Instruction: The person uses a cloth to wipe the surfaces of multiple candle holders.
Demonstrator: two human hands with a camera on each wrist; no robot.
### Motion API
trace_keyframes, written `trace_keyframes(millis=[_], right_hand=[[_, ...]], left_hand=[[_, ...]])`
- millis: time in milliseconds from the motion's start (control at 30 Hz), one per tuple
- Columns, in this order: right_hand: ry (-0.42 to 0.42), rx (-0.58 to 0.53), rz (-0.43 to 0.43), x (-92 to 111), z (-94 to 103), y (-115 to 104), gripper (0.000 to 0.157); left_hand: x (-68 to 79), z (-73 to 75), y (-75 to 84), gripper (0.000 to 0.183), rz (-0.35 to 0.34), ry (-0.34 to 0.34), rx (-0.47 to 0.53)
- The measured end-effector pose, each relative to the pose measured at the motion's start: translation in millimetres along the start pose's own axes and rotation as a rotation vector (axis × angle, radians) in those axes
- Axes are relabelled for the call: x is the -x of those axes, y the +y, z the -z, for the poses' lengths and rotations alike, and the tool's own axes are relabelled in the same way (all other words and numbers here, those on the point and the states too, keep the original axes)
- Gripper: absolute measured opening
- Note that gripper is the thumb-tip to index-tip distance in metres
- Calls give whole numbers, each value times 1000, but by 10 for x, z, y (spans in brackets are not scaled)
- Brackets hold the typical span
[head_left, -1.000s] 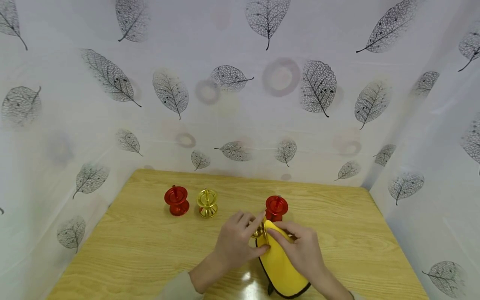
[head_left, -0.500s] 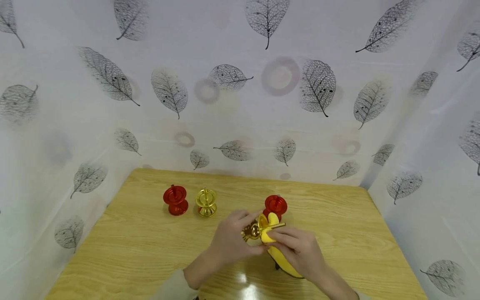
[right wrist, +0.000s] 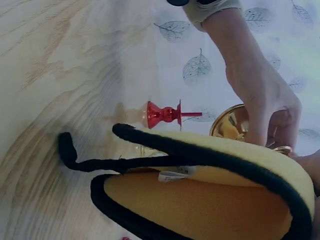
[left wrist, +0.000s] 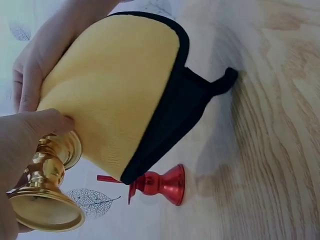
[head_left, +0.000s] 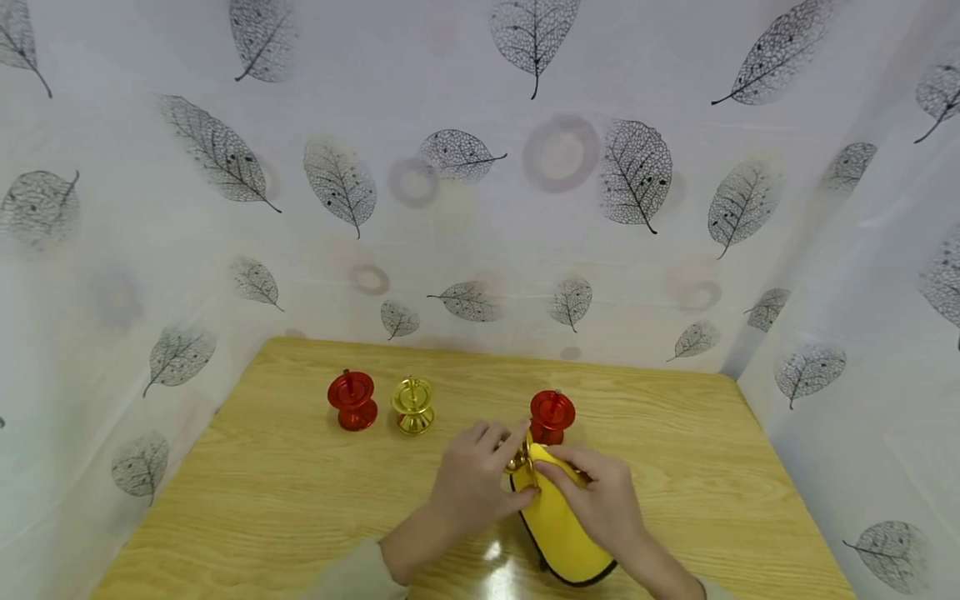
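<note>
My left hand (head_left: 472,479) grips a shiny gold candlestick (left wrist: 47,172), tipped on its side above the table. In my right hand (head_left: 603,496) is a yellow cloth (head_left: 562,533) with black edging, pinched between thumb and fingers against the candlestick's dish end. The cloth hangs down toward the table and covers the dish and spike. A black hanging loop (left wrist: 222,82) trails from the cloth in the left wrist view. The right wrist view shows the cloth folded over, with a small white label (right wrist: 176,173) inside.
A red candlestick (head_left: 354,404) and a gold one (head_left: 413,408) stand upright at the back left of the wooden table (head_left: 300,500). Another red candlestick (head_left: 552,412) stands just behind my hands. A leaf-patterned curtain (head_left: 480,233) surrounds the table.
Half a second ago the gold candlestick's spike showed, pointing right, with the cloth bunched at it. Now the cloth covers the spike and hangs lower, much as it did one second ago.
</note>
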State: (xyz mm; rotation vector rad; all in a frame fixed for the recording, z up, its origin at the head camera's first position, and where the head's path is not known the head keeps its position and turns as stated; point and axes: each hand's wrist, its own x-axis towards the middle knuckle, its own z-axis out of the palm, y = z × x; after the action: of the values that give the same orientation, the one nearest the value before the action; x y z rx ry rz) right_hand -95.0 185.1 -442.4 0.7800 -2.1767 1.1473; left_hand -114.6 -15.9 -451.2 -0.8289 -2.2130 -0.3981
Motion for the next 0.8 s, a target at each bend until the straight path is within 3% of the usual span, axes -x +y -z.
trace_keyframes(millis=[167,267,433,567,700,800], right_hand=[[16,-40,-69,-31,7,-27,26],[22,-1,-14,-36,19,-30,29],[62,154,86,-63,70,-30,31],[97,215,118,-80,148,6,15],[127,261,124,-86,230,56,40],[138,275,112,-87,273,78,38]], left_hand=[[-2,-3,36,79,-12,-8,-38],[3,-6,45,80,9,-14,9],[9,-11,38,84,38,-13,52],[15,-2,17,87,60,-26,62],[32,5,-10,87,71,-18,62],[41,7,-21,86,75,-8,51]])
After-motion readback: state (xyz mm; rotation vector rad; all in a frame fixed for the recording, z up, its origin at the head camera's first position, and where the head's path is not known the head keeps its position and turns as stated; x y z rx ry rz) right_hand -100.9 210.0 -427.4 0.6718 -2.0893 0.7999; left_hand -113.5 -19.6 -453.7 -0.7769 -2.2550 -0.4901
